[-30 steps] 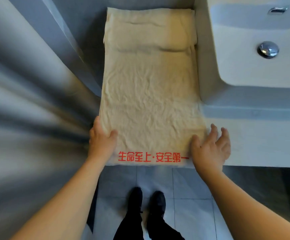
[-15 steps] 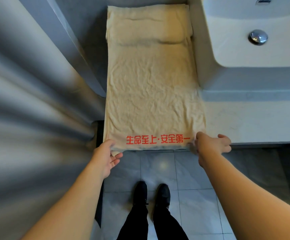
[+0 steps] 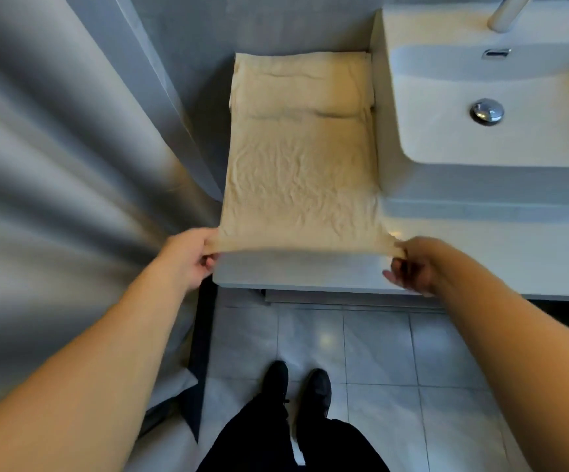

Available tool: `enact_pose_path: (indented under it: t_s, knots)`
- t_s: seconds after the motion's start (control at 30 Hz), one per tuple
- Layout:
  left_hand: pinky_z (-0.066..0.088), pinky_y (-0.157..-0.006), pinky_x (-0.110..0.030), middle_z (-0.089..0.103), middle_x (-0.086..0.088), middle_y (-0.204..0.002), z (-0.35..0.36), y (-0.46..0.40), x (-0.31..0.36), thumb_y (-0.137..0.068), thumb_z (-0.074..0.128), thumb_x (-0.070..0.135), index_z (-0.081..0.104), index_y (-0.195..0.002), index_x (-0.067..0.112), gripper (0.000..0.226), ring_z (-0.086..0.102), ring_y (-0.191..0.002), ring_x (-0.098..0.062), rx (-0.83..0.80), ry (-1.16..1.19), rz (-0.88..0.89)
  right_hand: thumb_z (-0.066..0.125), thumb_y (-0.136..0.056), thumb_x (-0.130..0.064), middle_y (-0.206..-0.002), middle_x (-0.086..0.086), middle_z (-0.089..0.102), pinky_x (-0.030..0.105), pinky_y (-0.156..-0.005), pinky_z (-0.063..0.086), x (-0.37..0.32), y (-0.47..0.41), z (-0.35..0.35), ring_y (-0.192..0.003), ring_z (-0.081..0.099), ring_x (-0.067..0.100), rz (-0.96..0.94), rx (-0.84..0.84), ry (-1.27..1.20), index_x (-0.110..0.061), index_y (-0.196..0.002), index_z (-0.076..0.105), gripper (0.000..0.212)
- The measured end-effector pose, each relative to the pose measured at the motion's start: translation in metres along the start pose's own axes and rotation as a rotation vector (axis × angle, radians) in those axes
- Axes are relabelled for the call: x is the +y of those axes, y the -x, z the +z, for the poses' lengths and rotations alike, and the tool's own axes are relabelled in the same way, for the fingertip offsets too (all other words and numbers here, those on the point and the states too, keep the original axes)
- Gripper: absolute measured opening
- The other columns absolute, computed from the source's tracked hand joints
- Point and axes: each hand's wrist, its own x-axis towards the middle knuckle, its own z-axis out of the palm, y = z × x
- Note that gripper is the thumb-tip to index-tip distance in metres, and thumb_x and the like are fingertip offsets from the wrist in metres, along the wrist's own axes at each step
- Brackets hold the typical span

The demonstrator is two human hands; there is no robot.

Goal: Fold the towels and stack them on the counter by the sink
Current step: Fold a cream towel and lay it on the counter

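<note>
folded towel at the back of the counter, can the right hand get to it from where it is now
Probably yes, but not freely: the right hand is pinching a near corner of the spread towel, which stretches toward the folded towel. Nothing else blocks the way.

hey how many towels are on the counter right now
2 that I can tell. A folded towel lies at the back by the wall. A spread towel runs forward from it, near corners pinched by the left hand and right hand. More may lie beneath.

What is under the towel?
The towel lies on the counter beside the sink; bare counter shows under its lifted near edge. Its far end rides over a folded towel. What else it covers cannot be seen.
</note>
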Motion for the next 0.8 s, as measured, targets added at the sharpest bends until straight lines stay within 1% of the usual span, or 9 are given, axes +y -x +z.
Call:
enact_pose_path:
  t_s: [0.13,0.2,0.37,0.47,0.5,0.53,0.57,0.7,0.8]
  knots:
    - [0.036,-0.036,-0.013,0.058,-0.001,-0.062,0.021,0.0,0.053,-0.099,0.051,0.012,0.057,-0.09,0.01,0.011,0.053,-0.04,-0.003,-0.073,0.206,0.074,0.036,-0.105,-0.022,-0.03,-0.002,0.037,0.013,-0.024,0.031,-0.062,0.015,0.004,-0.038,0.04,0.004,-0.049,-0.08,-0.188,-0.011,-0.071,0.044,0.036]
    - [0.047,-0.044,-0.017,0.06,-0.007,-0.075,0.032,-0.002,0.079,-0.1,0.049,0.01,0.055,-0.095,0.006,0.009,0.06,-0.048,-0.007,-0.132,0.357,0.117,0.035,-0.103,-0.016,-0.032,0.0,0.038,0.014,-0.031,0.039,-0.093,0.014,0.013,-0.04,0.04,0.005,-0.115,-0.121,-0.366,-0.01,-0.071,0.045,0.033]
    - [0.057,-0.089,-0.036,0.065,-0.014,-0.111,0.064,-0.027,0.134,-0.092,0.037,-0.011,0.053,-0.112,0.012,0.035,0.069,-0.102,-0.024,-0.186,0.223,0.357,0.041,-0.086,0.002,-0.076,0.007,0.053,0.024,-0.056,0.055,-0.166,0.002,0.036,-0.062,0.054,0.012,-0.293,-0.132,-0.659,-0.005,-0.094,0.054,0.017]
    - [0.059,-0.087,-0.031,0.069,-0.004,-0.109,0.09,-0.065,0.164,-0.096,0.056,0.003,0.059,-0.108,0.018,0.02,0.07,-0.098,-0.013,-0.015,-0.172,0.551,0.048,-0.087,0.008,-0.085,0.003,0.053,0.015,-0.055,0.05,-0.209,-0.02,0.058,-0.074,0.058,0.011,-0.524,-0.029,-0.441,-0.003,-0.106,0.061,0.026]
    - [0.06,-0.083,-0.029,0.07,-0.002,-0.105,0.098,-0.079,0.177,-0.097,0.06,0.01,0.061,-0.109,0.018,0.014,0.071,-0.093,-0.011,0.023,-0.227,0.59,0.054,-0.087,0.004,-0.083,0.003,0.053,0.015,-0.055,0.049,-0.223,-0.031,0.068,-0.076,0.059,0.014,-0.562,0.005,-0.388,0.009,-0.127,0.045,0.041]
    - [0.06,-0.078,-0.026,0.071,-0.001,-0.1,0.105,-0.094,0.189,-0.097,0.06,0.016,0.062,-0.109,0.016,0.012,0.071,-0.088,-0.011,0.054,-0.241,0.615,0.059,-0.086,-0.002,-0.081,0.003,0.054,0.016,-0.054,0.049,-0.237,-0.039,0.078,-0.076,0.061,0.016,-0.607,0.038,-0.343,-0.011,-0.09,0.041,0.02]
    - [0.059,-0.073,-0.024,0.071,-0.001,-0.095,0.112,-0.107,0.202,-0.098,0.059,0.02,0.064,-0.107,0.016,0.011,0.07,-0.084,-0.012,0.083,-0.241,0.627,0.063,-0.086,-0.009,-0.079,0.005,0.058,0.018,-0.054,0.051,-0.251,-0.048,0.087,-0.074,0.063,0.018,-0.63,0.099,-0.352,-0.006,-0.099,0.061,0.013]
    - [0.059,-0.071,-0.033,0.069,-0.005,-0.103,0.137,-0.158,0.252,-0.098,0.057,0.031,0.062,-0.091,0.023,0.012,0.069,-0.088,-0.018,0.165,-0.223,0.605,0.049,-0.1,-0.021,-0.077,0.007,0.067,0.024,-0.057,0.058,-0.311,-0.081,0.119,-0.062,0.067,0.014,-0.526,0.211,-0.526,-0.011,-0.092,0.057,0.015]
    - [0.061,-0.077,-0.044,0.068,-0.007,-0.101,0.159,-0.193,0.282,-0.098,0.054,0.031,0.057,-0.088,0.022,0.013,0.07,-0.088,-0.022,0.171,-0.25,0.579,0.039,-0.102,-0.026,-0.086,0.004,0.068,0.031,-0.072,0.061,-0.348,-0.106,0.147,-0.071,0.066,0.013,-0.515,0.269,-0.491,-0.017,-0.113,0.052,0.019]
